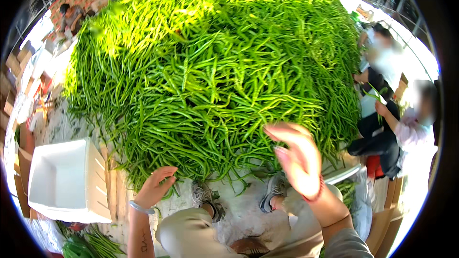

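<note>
Raised high and partly blurred, the right hand (303, 162) has its grip apart, thumb and fingers spread above the heap's near side. Green peppers (215, 81), long, slender, glossy and gently curved, lie in one wide tangled heap before the person's laced shoes (203, 193). Left hand (156, 184), wearing a smooth grey bangle (141, 208), also has thumb and fingers apart, near the heap's edge; its forearm carries inked marks (144, 240), which I cannot read. Leftward stands a white foam box (98, 181) with slotted wall.
</note>
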`<state>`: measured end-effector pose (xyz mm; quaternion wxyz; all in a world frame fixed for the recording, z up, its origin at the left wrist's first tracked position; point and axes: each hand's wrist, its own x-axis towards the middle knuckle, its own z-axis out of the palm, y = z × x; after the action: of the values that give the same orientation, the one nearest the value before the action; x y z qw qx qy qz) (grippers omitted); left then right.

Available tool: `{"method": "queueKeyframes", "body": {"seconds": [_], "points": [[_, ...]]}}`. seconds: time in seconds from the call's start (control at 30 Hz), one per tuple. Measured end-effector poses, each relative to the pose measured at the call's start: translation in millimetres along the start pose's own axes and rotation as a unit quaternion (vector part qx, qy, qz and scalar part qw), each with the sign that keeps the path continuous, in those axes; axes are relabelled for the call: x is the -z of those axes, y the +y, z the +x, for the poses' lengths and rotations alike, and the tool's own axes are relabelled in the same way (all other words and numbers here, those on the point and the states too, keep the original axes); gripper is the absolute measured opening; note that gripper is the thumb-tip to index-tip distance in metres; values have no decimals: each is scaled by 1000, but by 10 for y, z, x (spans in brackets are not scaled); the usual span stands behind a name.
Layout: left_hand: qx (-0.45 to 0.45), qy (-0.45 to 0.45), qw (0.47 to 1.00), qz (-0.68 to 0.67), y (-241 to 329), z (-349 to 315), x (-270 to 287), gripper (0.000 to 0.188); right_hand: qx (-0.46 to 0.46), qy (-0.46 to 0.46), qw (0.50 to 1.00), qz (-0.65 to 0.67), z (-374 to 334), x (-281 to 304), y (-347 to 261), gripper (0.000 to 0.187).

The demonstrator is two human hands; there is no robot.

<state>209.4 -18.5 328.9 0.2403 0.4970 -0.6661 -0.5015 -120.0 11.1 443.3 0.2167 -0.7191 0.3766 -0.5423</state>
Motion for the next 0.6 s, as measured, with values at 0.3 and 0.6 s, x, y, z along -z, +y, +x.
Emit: {"method": "queueKeyframes", "body": {"seconds": [0.3,0.6], "points": [[-49,-39,997,-50,-1114,1025,-940,24,-235,-261,903,-247,82,-2142,3262,48],[-34,131,974,-181,-1397,1294,-1186,35,-205,-148,937,-243,123,-2511,3709,23]]}}
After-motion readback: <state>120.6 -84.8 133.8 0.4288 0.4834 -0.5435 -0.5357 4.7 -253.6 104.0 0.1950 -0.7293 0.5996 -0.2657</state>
